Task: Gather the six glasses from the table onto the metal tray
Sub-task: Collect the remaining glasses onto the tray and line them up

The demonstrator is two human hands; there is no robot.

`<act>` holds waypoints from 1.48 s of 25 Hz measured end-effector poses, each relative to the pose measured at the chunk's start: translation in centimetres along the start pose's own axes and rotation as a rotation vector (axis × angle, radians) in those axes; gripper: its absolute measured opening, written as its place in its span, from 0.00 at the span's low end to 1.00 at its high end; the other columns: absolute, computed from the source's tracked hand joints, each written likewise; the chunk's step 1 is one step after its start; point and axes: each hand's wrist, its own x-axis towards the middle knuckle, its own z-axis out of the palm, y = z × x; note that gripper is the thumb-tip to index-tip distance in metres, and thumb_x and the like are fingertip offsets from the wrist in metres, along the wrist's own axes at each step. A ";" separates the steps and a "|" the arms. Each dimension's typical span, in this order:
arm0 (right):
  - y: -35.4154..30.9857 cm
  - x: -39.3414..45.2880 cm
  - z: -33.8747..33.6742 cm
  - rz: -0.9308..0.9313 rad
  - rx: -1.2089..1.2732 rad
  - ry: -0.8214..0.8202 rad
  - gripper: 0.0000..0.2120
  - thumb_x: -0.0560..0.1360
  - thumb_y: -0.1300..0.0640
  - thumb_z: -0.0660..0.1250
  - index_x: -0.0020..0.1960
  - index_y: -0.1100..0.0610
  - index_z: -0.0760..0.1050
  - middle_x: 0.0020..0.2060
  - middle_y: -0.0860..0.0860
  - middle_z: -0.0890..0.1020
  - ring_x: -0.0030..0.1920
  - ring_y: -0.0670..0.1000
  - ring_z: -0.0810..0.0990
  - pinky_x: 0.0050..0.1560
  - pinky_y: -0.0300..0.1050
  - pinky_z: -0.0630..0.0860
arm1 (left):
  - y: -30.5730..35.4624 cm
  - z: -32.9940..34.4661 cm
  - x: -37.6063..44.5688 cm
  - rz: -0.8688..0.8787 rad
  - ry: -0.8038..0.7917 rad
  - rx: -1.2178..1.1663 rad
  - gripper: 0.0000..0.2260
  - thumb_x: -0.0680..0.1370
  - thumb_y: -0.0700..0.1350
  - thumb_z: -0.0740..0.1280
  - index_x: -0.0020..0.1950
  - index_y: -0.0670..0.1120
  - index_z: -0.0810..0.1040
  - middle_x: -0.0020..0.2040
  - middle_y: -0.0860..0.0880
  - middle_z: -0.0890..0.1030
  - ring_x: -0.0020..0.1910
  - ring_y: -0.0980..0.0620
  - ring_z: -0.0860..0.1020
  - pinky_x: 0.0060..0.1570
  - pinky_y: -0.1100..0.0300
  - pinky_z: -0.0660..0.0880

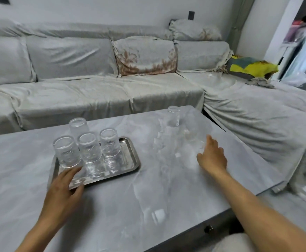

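A metal tray (128, 160) lies on the left part of the grey table. Several clear ribbed glasses stand upside down on it: one at the back (78, 127), one front left (66, 151), one in the middle (89, 150) and one on the right (110, 142). My left hand (65, 190) grips the tray's front left corner, fingers on top near the front left glass. Another glass (174, 116) stands near the table's far edge. A blurred glass (191, 132) stands just ahead of my right hand (212, 155), whose fingers are spread beside it; contact is unclear.
The grey marble-look table (148, 206) ends at the right in a dark edge with a drawer knob (208, 229). A sofa under a grey cover (94, 95) wraps around the table's far and right sides. A yellow and green cushion (252, 67) lies on its right end.
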 end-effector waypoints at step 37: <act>-31.3 -8.5 10.0 -0.615 0.663 -0.275 0.13 0.73 0.60 0.66 0.57 0.53 0.77 0.47 0.47 0.83 0.42 0.46 0.80 0.46 0.43 0.77 | -4.7 -4.3 7.0 -0.384 0.036 -0.468 0.29 0.67 0.45 0.73 0.65 0.61 0.71 0.57 0.63 0.78 0.59 0.54 0.77 0.56 0.57 0.74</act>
